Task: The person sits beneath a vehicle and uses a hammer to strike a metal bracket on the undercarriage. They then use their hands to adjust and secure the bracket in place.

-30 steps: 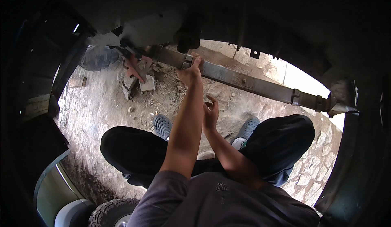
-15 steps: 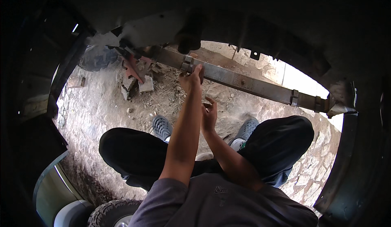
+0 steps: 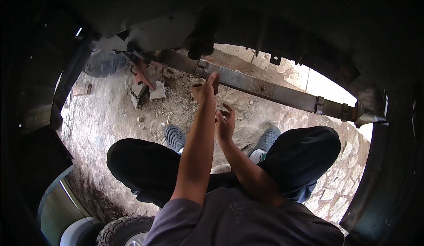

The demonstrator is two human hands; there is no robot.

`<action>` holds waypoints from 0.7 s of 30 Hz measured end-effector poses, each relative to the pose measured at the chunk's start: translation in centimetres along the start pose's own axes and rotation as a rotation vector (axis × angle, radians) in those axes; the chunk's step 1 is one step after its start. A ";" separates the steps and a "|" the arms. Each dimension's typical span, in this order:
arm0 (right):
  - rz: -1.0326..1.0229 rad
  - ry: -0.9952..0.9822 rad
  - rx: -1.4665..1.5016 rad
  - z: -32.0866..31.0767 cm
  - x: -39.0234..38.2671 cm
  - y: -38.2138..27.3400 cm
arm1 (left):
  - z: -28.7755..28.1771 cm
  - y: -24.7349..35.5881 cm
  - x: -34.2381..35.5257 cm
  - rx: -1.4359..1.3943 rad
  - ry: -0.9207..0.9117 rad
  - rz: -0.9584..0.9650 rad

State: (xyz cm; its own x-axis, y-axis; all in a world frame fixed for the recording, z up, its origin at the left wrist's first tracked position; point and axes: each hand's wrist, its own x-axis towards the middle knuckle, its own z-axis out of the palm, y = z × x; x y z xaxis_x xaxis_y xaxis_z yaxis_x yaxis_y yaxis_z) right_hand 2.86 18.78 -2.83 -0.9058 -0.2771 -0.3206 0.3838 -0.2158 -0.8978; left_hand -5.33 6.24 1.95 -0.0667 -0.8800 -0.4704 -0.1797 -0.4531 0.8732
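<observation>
A long leaf spring [image 3: 289,97], grey and rust-marked with metal clamps around it, runs across ahead of me. My left hand [image 3: 204,91] is raised to its near edge, beside the left clamp [image 3: 200,68]. Its fingers close on a small flat brown piece [image 3: 216,85] against the spring; the hand hides much of this piece, and I cannot make out its kind. Lower and a little to the right, my right hand [image 3: 225,124] hangs apart from the spring. Its fingers are loosely bent and spread, with nothing visible in them.
Dark vehicle underbody [image 3: 282,30] hangs above and around me. At the far left, a red metal stand [image 3: 142,75] rests by broken blocks [image 3: 157,90] on dusty ground. A tyre [image 3: 115,232] lies at the lower left. My shoes [image 3: 175,136] are on the ground between my knees.
My left hand has shifted slightly left along the spring with the brown piece. The right hand has barely moved.
</observation>
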 end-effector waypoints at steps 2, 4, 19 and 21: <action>0.004 0.016 -0.008 -0.2 0.1 0.0 | -0.5 0.5 -0.9 0.054 0.008 -0.001; 0.021 0.022 -0.019 0.0 -0.4 0.0 | 0.1 0.4 1.2 0.008 0.011 0.050; 0.048 -0.001 -0.022 0.5 -0.6 0.2 | -0.1 1.4 2.2 -0.013 0.087 0.129; 0.049 0.004 -0.023 0.2 0.2 -0.1 | 0.2 1.7 1.4 -0.019 0.040 0.103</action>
State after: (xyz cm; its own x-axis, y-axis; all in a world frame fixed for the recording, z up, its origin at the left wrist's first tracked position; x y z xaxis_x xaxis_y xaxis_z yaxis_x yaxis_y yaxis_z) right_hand 2.72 18.60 -2.79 -0.8869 -0.2826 -0.3654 0.4233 -0.1809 -0.8877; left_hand -5.88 4.24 2.69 -0.0441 -0.9267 -0.3731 -0.1555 -0.3626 0.9189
